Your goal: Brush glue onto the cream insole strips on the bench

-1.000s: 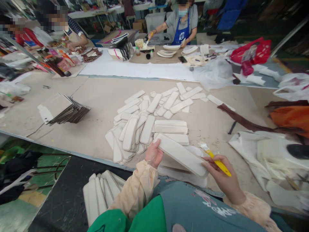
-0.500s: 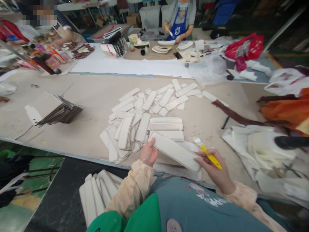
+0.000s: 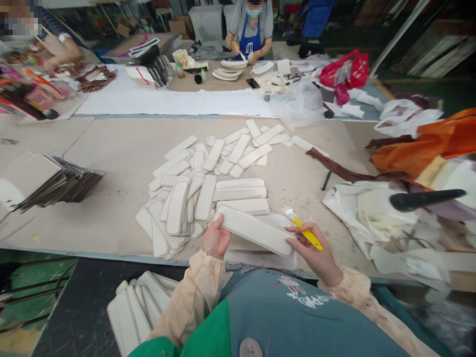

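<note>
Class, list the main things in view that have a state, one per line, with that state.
Held strip: slanting
Yellow brush: held, white-tipped
Left hand: gripping held strip
Right hand: holding yellow brush, touching held strip
Strip pile: loose, overlapping
Dark-edged stack: fanned out
Red bag: crumpled

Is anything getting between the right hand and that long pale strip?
Nothing visible: the right hand has its fingers at the right end of the strip. The yellow brush, held in that hand, doesn't block it.
</note>
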Demonstrator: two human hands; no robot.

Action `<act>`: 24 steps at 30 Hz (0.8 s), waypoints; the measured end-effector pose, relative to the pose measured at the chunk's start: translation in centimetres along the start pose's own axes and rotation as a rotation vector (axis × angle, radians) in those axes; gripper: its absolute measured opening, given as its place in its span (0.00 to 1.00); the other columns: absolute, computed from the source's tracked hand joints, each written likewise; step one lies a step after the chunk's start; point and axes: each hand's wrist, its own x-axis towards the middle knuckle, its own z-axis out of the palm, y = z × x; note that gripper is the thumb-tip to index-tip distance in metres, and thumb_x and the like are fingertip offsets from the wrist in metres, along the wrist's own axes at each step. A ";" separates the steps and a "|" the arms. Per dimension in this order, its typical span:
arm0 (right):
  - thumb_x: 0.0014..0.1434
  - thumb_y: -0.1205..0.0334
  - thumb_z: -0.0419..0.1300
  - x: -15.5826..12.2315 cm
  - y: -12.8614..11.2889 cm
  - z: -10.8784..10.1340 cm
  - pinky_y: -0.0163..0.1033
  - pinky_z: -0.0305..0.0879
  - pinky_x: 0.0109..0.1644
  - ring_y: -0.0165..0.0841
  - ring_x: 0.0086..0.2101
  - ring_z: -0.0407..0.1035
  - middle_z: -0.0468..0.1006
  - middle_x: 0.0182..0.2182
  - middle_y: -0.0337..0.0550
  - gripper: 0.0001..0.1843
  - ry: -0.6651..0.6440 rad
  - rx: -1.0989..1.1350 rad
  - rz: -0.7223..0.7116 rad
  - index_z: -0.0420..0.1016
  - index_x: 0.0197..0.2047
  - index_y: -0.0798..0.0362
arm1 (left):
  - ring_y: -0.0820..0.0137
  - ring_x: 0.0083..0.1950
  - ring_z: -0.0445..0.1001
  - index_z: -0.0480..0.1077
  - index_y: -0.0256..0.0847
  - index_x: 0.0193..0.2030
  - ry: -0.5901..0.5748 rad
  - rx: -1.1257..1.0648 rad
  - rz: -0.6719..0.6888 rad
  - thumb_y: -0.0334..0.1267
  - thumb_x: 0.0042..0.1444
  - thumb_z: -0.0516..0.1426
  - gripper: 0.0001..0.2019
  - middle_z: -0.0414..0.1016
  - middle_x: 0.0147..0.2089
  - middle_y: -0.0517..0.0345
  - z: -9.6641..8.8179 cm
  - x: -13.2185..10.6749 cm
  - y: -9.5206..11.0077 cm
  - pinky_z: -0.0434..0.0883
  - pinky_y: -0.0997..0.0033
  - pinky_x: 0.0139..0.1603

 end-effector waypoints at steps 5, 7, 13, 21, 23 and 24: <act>0.45 0.59 0.68 -0.2 0.9 -0.2 0.37 0.69 0.34 0.30 0.29 0.68 0.77 0.40 0.43 0.20 0.044 0.017 -0.008 0.61 0.37 0.47 | 0.65 0.47 0.75 0.71 0.34 0.43 -0.042 0.002 0.042 0.28 0.52 0.57 0.10 0.77 0.43 0.48 0.0 -0.5 -0.1 0.70 0.65 0.54; 0.44 0.60 0.68 -0.1 1.4 -0.2 0.37 0.69 0.34 0.31 0.30 0.69 0.77 0.40 0.42 0.20 0.051 0.028 -0.014 0.62 0.37 0.46 | 0.65 0.48 0.75 0.71 0.34 0.42 -0.047 0.006 0.056 0.29 0.52 0.58 0.10 0.77 0.44 0.48 -0.2 -0.4 -0.2 0.70 0.64 0.54; 0.44 0.61 0.68 0.1 1.4 0.3 0.36 0.69 0.37 0.31 0.33 0.70 0.77 0.41 0.42 0.21 0.023 0.050 -0.010 0.62 0.38 0.45 | 0.64 0.50 0.73 0.70 0.35 0.42 -0.071 -0.024 0.071 0.30 0.50 0.60 0.11 0.77 0.44 0.50 -0.7 -0.2 0.1 0.68 0.63 0.56; 0.44 0.62 0.68 0.5 1.9 1.3 0.35 0.68 0.37 0.29 0.31 0.68 0.77 0.41 0.43 0.21 -0.020 0.036 0.020 0.61 0.38 0.46 | 0.63 0.50 0.72 0.67 0.40 0.47 -0.208 0.029 -0.101 0.28 0.43 0.63 0.22 0.75 0.47 0.53 -2.0 -1.5 -1.8 0.69 0.58 0.52; 0.44 0.62 0.69 0.6 2.1 1.8 0.35 0.69 0.36 0.29 0.30 0.67 0.77 0.42 0.44 0.22 -0.040 0.023 0.025 0.61 0.38 0.47 | 0.64 0.47 0.73 0.66 0.41 0.47 -0.194 0.045 -0.143 0.27 0.42 0.63 0.23 0.75 0.45 0.53 -2.6 -1.6 -2.4 0.70 0.59 0.51; 0.44 0.61 0.69 0.6 2.1 2.1 0.35 0.69 0.36 0.28 0.30 0.67 0.77 0.42 0.45 0.22 -0.050 0.014 0.024 0.62 0.39 0.47 | 0.65 0.46 0.74 0.66 0.41 0.47 -0.179 0.049 -0.143 0.27 0.41 0.63 0.23 0.75 0.45 0.54 -2.8 -1.6 -2.5 0.71 0.60 0.50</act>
